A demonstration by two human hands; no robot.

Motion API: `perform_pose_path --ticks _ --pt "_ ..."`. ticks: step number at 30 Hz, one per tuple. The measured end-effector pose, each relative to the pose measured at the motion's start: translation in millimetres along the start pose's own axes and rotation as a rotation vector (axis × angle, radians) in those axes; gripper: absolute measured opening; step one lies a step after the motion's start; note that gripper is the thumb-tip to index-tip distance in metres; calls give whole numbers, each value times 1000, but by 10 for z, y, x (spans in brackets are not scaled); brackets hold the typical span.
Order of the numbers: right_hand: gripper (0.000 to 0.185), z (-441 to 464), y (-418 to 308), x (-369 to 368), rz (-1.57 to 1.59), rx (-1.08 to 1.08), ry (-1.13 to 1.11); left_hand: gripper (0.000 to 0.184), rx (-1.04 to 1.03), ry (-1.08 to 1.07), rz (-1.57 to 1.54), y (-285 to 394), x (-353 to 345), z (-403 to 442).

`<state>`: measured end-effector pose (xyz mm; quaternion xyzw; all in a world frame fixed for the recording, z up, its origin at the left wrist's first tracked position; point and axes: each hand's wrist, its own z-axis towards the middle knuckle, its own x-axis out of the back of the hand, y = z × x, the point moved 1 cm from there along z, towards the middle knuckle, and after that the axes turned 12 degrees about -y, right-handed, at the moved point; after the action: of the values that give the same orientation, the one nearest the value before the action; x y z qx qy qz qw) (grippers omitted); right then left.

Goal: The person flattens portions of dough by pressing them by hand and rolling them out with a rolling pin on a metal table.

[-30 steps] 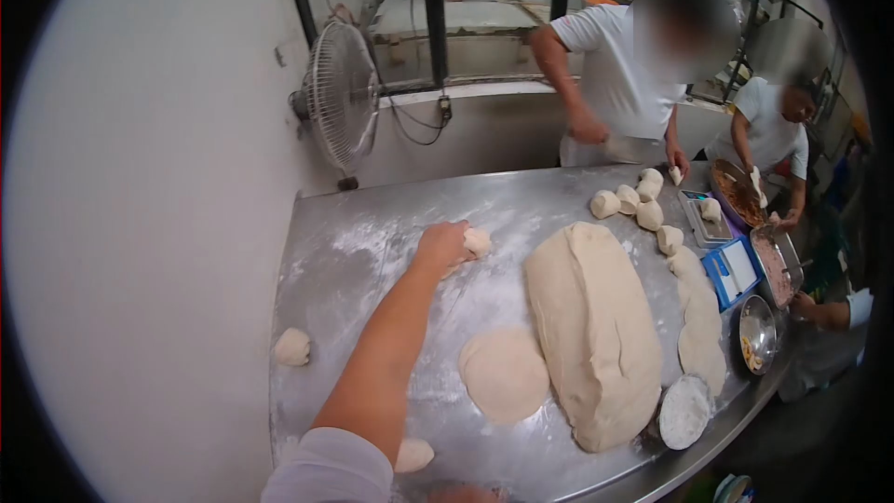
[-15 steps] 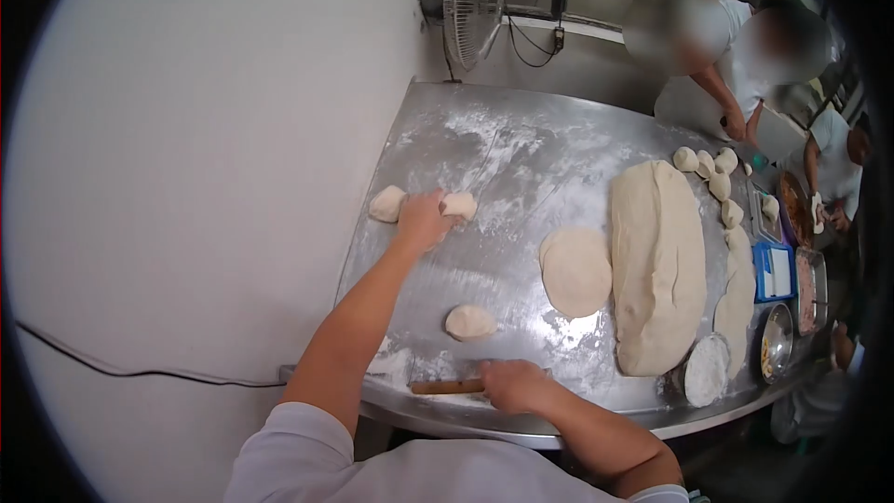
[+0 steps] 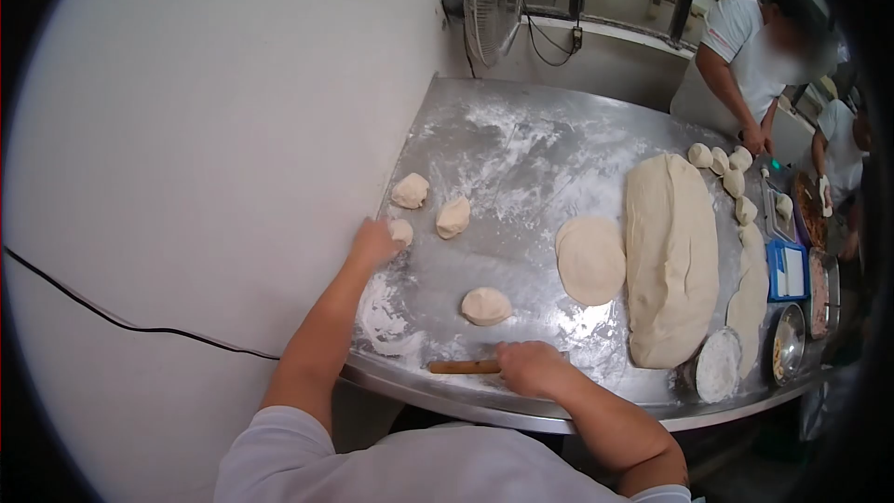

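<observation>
At the table's left edge, my left hand [image 3: 373,241] is closed around the side of a small dough ball [image 3: 401,233]; part of the ball is hidden by the fingers. Two more pieces lie just beyond: one dough lump [image 3: 410,191] by the edge and another dough piece [image 3: 453,217] to its right. My right hand [image 3: 531,369] grips one end of a wooden rolling pin [image 3: 463,367] resting on the floured steel near the front edge. Between the hands sits a rounded dough ball [image 3: 486,305]. Right of it, flat dough rounds [image 3: 591,261] lie overlapped.
A large dough slab [image 3: 672,261] fills the right middle of the steel table [image 3: 503,251]. Beyond it are a flour bowl [image 3: 719,365], a dough strip [image 3: 747,303], several dough balls [image 3: 734,183] and a blue tray [image 3: 787,270]. A fan [image 3: 492,5] and co-workers [image 3: 736,56] are at the back.
My left hand has moved left and nearer to the table edge, where a dough ball now shows at its fingers. The dough piece it was beside lies apart from it. My right hand stays on the pin.
</observation>
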<state>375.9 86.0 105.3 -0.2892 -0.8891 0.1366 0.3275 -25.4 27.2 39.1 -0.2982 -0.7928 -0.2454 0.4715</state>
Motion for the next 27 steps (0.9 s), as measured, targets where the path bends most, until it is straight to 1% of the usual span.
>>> perform_pose_path --ticks 2,3,5,7,9,12,15,17,20,23,25,27 --pt "37 22 15 7 19 -13 13 76 32 -93 17 71 72 -49" --pt "37 25 35 11 10 -19 20 83 -22 -30 66 148 93 -53" --pt "38 53 43 -14 -5 -21 26 96 -120 87 168 659 352 -385" --pt "39 45 30 -6 5 -16 27 97 -466 204 -147 841 -97 56" --pt "38 20 -3 17 2 -4 25 89 -553 221 -132 1136 -360 220" --pt "36 -13 -18 64 -20 4 20 84 -370 92 -6 1147 -407 480" --pt "39 6 -20 20 -20 -1 25 67 -234 184 72 886 -69 150" --pt "38 25 7 -1 -22 18 35 64 -145 201 43 551 -76 218" --pt "36 81 34 -72 -19 32 66 62 -66 243 122 348 -65 155" --pt "36 95 46 -91 -10 45 67 64 -187 370 116 605 -118 -69" --pt "32 47 0 -51 -45 32 36 68 -622 153 -75 996 -293 -417" --pt "32 27 -24 -16 -62 15 2 67 -751 -210 -218 1431 -381 -1043"
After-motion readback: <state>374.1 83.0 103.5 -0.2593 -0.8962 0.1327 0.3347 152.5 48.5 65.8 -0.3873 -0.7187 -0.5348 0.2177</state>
